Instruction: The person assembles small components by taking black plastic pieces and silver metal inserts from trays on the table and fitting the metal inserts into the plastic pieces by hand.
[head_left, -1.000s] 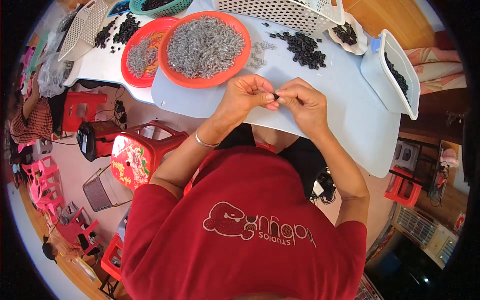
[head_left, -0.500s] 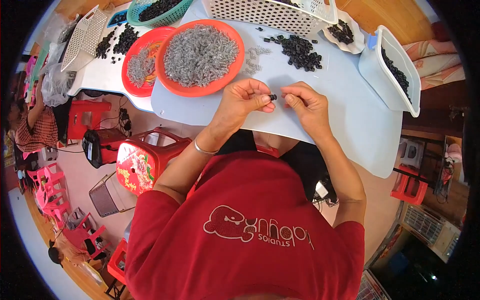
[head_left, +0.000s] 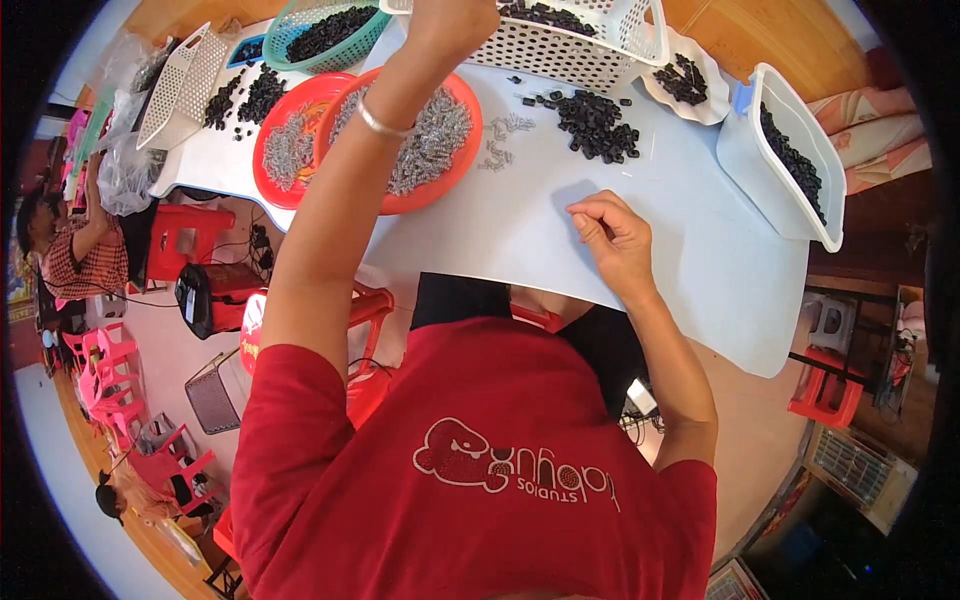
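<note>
Basket point(head_left: 560, 62): left hand point(head_left: 457, 22) near rim, right hand point(head_left: 616, 240) loosely curled over table point(head_left: 480, 232); cannot tell if either grips anything.

Left arm point(head_left: 335, 225) outstretched, right arm point(head_left: 680, 370) bent

From here I see the left hand point(head_left: 455, 25) far forward, its fingertips out of sight. The right hand point(head_left: 618, 240) is nearer the chest point(head_left: 490, 390), half-curled, thumb point(head_left: 591, 233) close beside forefinger point(head_left: 590, 208).
</note>
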The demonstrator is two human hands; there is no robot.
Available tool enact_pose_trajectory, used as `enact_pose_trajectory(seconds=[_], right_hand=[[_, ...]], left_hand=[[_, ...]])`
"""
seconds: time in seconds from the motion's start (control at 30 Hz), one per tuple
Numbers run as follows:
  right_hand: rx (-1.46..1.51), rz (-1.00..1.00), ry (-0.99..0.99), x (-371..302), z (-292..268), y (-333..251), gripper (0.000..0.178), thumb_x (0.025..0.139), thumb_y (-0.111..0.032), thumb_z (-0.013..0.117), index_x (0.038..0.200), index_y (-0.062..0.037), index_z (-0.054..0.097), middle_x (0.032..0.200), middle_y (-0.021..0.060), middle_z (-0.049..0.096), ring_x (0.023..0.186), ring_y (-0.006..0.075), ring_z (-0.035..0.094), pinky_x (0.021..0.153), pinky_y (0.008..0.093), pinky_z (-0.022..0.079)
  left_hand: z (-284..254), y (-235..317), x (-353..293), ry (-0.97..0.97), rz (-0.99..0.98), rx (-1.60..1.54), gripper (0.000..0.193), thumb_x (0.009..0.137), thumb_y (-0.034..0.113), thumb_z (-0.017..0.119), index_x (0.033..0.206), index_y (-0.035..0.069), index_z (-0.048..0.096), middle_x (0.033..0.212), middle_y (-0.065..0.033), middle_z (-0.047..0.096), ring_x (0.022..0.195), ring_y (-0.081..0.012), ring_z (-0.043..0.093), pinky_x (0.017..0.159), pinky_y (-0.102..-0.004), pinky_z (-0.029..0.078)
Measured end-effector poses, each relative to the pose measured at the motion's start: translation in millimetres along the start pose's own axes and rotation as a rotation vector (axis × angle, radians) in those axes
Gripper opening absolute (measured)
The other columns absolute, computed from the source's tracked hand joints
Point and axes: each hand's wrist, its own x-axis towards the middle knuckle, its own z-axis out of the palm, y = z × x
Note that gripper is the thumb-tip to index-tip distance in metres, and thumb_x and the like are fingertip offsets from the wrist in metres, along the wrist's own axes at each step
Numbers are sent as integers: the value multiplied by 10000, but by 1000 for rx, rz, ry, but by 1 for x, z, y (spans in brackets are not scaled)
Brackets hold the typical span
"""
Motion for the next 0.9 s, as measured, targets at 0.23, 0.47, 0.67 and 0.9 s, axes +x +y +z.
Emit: enact_pose_trajectory(seconds=[0.23,0.47,0.67,0.9], right_hand=[[37,24,-16,1,-3,-5,71,866,-16,652,922,-8,695,826,30,604,699,95,528,618,216,416],[36,20,-38,-2,-7,-7,73,858,-7,654,920,-1,691,829,37,607,698,102,535,622,225,428],[15,-77,-36,-3,-7,-9,78,853,-1,654,924,3,686,825,45,602,696,106,535,627,229,433],[25,-62,-21,-6,-6,0,72,861,-16,654,925,-2,683,808,36,593,678,101,518,613,222,421]], left_hand=[[33,-23,-6,149,171,11,170,793,66,585,894,5,707,888,-216,671,818,-382,649,747,-441,518],[40,20,-88,-177,260,77,95,765,-4,628,845,33,664,801,-117,567,774,-310,607,655,-400,503],[66,10,-96,-515,-14,325,116,776,52,660,884,16,679,890,-159,563,853,-347,613,712,-437,516],[55,20,-105,-471,33,259,118,771,48,652,881,12,671,879,-173,577,801,-366,619,692,-444,507]])
